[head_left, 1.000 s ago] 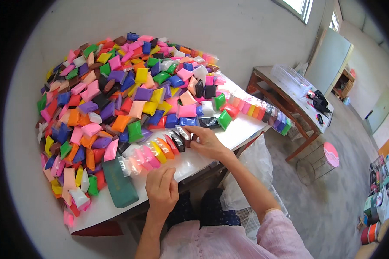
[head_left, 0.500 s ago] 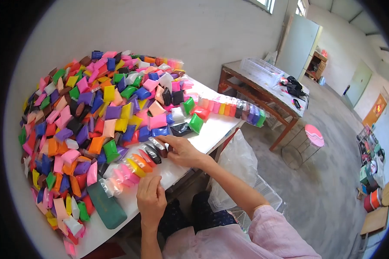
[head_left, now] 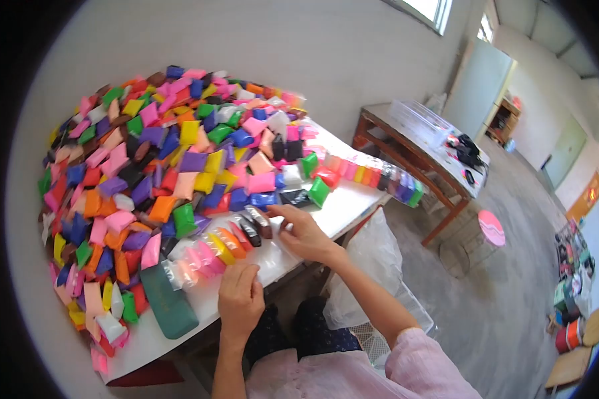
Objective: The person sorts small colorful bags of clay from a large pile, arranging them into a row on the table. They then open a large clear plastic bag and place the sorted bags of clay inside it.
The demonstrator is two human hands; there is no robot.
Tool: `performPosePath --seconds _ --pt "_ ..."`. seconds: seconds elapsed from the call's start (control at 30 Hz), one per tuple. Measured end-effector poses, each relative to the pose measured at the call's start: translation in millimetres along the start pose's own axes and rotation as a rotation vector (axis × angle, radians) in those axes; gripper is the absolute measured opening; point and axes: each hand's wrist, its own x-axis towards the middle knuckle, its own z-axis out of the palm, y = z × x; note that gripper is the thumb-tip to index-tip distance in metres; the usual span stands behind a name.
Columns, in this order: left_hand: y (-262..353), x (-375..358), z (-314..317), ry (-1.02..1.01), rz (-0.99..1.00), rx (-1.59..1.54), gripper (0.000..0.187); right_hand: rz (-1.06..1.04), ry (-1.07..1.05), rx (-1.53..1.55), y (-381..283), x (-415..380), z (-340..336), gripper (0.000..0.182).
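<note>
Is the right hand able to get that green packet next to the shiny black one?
Probably yes: the right hand is close by, with bare tabletop between it and the green packet. The black packet sits just beside, and nothing seems to lie on top.

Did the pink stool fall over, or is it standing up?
The stool is standing up: its pink seat is on top, and its thin legs run down to the floor, like the brown table leg.
</note>
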Motion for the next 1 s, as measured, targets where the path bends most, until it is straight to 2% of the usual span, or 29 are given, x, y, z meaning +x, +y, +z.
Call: performPosePath --seconds 0.13,0.27,0.3,0.37,0.6,0.73,0.83,0.87,0.97,1.0 --pt "0.3 0.3 -0.2 -0.008 -0.033 -0.025 0.022 -0.018 0.120 -0.046 2.0 -4.1 -18.6 0.051" --pt "-0.9 0.1 1.0 -0.027 -0.019 0.002 0.021 0.079 0.227 -0.176 3.3 20.7 -36.7 0.029" --pt "-0.7 0.3 1.0 -0.030 -0.020 0.000 0.021 0.043 0.253 -0.242 4.2 31.9 -39.5 0.024" --pt "-0.8 0.8 0.5 -0.038 -0.019 -0.003 0.021 0.067 0.212 -0.294 15.3 54.7 -42.5 0.020" --pt "-4.3 1.2 1.6 -0.044 0.033 0.019 0.024 0.001 0.184 -0.450 32.9 124.0 -31.4 0.020" --pt "-6.5 1.1 2.8 -0.063 0.050 0.044 0.024 -0.039 0.265 -0.607 29.6 161.6 -8.4 0.025" --pt "-2.2 1.7 1.7 -0.078 0.009 0.041 0.026 -0.081 0.185 -0.625 25.3 173.3 3.9 0.024" --pt "-2.6 1.6 1.8 -0.075 0.013 0.040 0.026 -0.096 0.110 -0.616 26.3 174.4 6.1 0.032" --pt "-3.7 1.3 2.6 -0.077 0.020 0.055 0.026 0.063 -0.027 -0.569 8.4 167.3 16.7 0.035" --pt "-3.5 1.0 2.8 -0.082 0.021 0.062 0.026 0.043 -0.003 -0.547 17.4 169.9 21.5 0.034"
